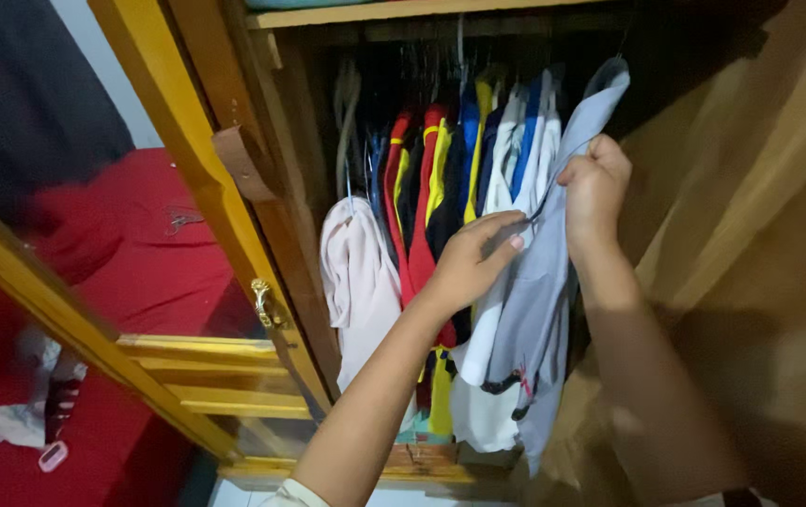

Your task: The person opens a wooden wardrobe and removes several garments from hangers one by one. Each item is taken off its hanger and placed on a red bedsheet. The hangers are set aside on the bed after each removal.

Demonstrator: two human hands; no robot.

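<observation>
Inside an open wooden wardrobe [276, 202] hang several garments on a rail. My right hand [594, 183] grips the front edge of a light grey-blue shirt [539, 300] near its collar. My left hand [473, 258] pinches the same shirt's fabric just left of that, fingers curled on the cloth. Beside it hang white shirts [516, 150], blue, yellow and red-and-black tops [422, 188], and a pale pink garment [358, 272] at the far left.
The wardrobe's glass-panelled door [140, 272] stands open at the left with a brass handle [262, 300]. Behind it lies a red bed cover [154, 244]. The other brown wooden door [760, 272] fills the right side. Folded items sit at the wardrobe floor [417, 451].
</observation>
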